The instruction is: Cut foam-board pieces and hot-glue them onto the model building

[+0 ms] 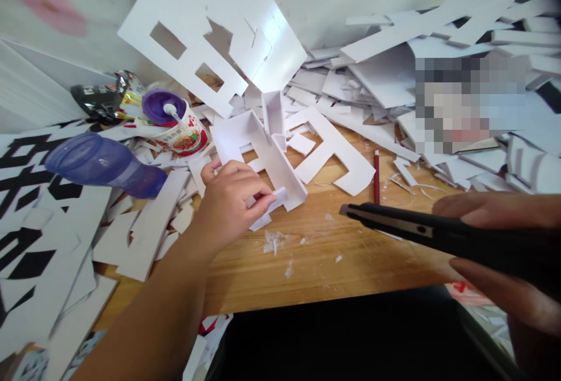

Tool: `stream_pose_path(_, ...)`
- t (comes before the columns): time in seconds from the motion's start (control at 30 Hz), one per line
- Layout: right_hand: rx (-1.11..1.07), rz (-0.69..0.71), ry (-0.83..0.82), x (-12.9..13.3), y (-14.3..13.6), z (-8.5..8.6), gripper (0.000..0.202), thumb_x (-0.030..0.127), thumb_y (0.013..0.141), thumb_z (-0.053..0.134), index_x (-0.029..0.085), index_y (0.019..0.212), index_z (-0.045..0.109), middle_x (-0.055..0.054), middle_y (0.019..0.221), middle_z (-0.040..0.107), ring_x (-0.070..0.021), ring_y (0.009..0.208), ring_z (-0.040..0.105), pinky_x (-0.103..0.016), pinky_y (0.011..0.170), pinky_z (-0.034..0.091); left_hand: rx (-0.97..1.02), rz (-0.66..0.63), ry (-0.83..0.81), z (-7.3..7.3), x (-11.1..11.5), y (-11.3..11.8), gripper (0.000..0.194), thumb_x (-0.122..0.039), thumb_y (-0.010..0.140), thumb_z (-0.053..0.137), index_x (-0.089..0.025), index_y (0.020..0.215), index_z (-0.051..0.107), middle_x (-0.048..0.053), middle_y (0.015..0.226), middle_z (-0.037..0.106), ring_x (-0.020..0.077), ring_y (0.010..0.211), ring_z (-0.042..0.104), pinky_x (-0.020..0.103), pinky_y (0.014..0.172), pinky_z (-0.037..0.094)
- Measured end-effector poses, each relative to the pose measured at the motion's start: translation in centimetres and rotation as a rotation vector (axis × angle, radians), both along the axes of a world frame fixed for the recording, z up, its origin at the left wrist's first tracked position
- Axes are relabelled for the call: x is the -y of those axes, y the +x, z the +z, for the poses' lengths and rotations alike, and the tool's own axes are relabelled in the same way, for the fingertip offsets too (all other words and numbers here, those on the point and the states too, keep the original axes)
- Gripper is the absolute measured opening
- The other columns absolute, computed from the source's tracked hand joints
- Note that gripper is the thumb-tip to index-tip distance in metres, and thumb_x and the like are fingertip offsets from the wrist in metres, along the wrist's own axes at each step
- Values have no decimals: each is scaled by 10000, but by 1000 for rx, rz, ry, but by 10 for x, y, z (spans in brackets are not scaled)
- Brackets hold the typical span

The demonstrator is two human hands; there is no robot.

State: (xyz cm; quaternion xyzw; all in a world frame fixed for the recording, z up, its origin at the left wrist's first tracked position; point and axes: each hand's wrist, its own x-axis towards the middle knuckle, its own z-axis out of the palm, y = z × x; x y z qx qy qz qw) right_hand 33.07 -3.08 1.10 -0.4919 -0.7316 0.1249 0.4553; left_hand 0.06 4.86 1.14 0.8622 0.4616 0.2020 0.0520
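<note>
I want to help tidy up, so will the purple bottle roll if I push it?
The purple bottle might roll, since it's rounded and lies on its side. The uneven white scraps near it could stop it. Its smooth, shiny side may feel slippery.

Left hand [234,200] gripping a white foam-board piece [274,153] near the middle of the wooden bench [324,270], right hand [495,241] holding a black utility knife [407,230] above the bench's right side, red pencil [376,176] lying between, purple bottle [105,165] on white offcuts at the left.
</note>
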Motion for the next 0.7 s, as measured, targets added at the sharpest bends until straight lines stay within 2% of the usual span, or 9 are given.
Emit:
stream_pose_path(0.07, 31, 197, -44, -3, -7, 6, 271, 258, 727, 732, 296, 967, 613, -79, 760, 712, -229, 580, 698, -290, 433, 552, 2, -2, -4, 1, 1, 0, 192, -254, 870, 620, -225, 680, 630, -34, 755, 673, 195, 916, 593, 475, 982, 229)
stream_pose_path(0.1, 48, 250, -47, -4, -11, 7, 256, 253, 744, 718, 287, 970, 603, -85, 768, 714, -222, 576, 699, -279, 432, 550, 0, -3, -3, 1, 1, 0, 192, -251, 870, 618, -224, 680, 630, -32, 754, 673, 196, 916, 593, 475, 981, 231)
stream_pose_path(0.23, 16, 259, -43, -9, -28, 5, 289, 301, 729, 754, 262, 950, 572, -66, 780, 691, -225, 647, 705, -299, 504, 564, 6, -10, 12, 0, 2, -1, 190, -265, 871, 620, -221, 687, 632, -26, 761, 675, 200, 910, 593, 487, 993, 207)
stream_pose_path(0.33, -33, 347, -58, -13, -40, 0, 334, 223, 681, 787, 266, 900, 539, -13, 743, 640, -178, 609, 655, -277, 493, 519, 8, -9, -5, -1, 1, -2, 189, -279, 876, 617, -225, 696, 639, -23, 768, 677, 204, 921, 592, 490, 1000, 198)
stream_pose_path(0.4, -58, 345, -47, -15, -48, -3, 330, 185, 677, 792, 255, 859, 526, -1, 742, 612, -157, 601, 621, -274, 502, 498, 10, -2, -22, -2, 1, -2, 182, -279, 874, 620, -227, 702, 645, -25, 770, 675, 205, 928, 590, 488, 1006, 194)
stream_pose_path(0.53, -82, 273, -63, -15, -63, -7, 287, 238, 722, 787, 238, 782, 506, 4, 727, 571, -151, 615, 587, -284, 525, 474, 25, 8, -33, -3, 1, -1, 183, -282, 869, 630, -221, 696, 642, -30, 765, 669, 204, 932, 587, 479, 1021, 175)
stream_pose_path(0.7, 17, 184, -118, -17, -72, -7, 285, 346, 763, 770, 251, 952, 580, 10, 725, 635, -145, 589, 609, -257, 509, 475, 42, 16, -64, -6, 0, -2, 194, -309, 875, 621, -228, 701, 648, -30, 758, 670, 199, 913, 585, 483, 1017, 165)
